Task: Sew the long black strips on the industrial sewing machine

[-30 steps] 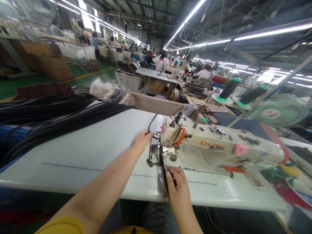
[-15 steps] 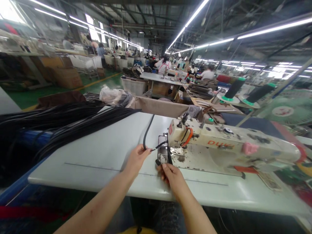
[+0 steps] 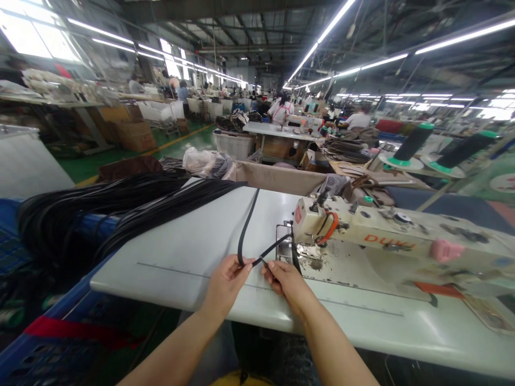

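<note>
A narrow black strap (image 3: 243, 236) runs across the pale table, bends at my left hand and rises to the sewing machine's needle area. My left hand (image 3: 228, 284) pinches the strap at this bend. Just to its right, my right hand (image 3: 285, 280) is closed around a small, dark pointed tool (image 3: 264, 262), mostly hidden by the fingers; its tip meets the strap. The sewing machine (image 3: 354, 230), cream with orange parts, stands right of both hands. A second black piece hangs beside its metal plate, behind my right hand.
A thick bundle of black straps (image 3: 161, 206) drapes over the table's left side and a blue crate (image 3: 76, 316). Thread cones (image 3: 412, 145) and a fan (image 3: 502, 182) stand at the right. Beyond the table is a beige fabric-lined bin (image 3: 277, 177); people sit at machines farther off.
My right hand has moved from beside the machine's plate to the strap, close to my left hand. More strap shows between my left hand and the machine. The view has turned slightly left.
</note>
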`<state>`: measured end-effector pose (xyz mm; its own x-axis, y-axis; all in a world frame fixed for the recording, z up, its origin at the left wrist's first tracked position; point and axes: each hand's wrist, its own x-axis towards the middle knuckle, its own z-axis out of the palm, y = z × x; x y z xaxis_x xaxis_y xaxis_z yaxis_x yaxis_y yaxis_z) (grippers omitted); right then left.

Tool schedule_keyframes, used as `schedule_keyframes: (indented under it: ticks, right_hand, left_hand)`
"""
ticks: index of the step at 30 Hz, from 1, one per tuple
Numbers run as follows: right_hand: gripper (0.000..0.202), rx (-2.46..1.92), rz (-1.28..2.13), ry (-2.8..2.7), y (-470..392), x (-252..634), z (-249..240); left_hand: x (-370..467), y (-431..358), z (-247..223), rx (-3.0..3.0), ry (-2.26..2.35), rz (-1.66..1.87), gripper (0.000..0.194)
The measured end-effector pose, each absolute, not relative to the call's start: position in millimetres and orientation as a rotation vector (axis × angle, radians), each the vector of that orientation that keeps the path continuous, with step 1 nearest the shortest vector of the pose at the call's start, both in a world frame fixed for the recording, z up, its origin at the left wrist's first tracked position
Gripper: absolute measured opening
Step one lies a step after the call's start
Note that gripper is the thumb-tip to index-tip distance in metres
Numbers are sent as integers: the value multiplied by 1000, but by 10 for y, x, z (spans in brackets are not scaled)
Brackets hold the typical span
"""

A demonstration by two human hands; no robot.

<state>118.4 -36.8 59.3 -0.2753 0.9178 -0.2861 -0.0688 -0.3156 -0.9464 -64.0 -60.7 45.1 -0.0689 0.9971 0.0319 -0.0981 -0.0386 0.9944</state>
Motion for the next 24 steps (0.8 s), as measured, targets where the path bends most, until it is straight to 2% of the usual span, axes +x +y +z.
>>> schedule_keyframes:
  ticks: [15, 21, 24]
  right_hand:
    - [60, -1220, 1760, -1258, -449, 1153, 660]
    - [50, -1259, 1593, -1380, -413, 1119, 666]
    - [34, -1462, 1129, -1629, -472, 1250, 662]
  left_hand:
    - [-783, -751, 504, 1159, 1201, 1367, 28]
    - [-837, -782, 507, 1229, 1211, 1337, 28]
    - [-931, -749, 533, 1309, 1282, 1281, 30]
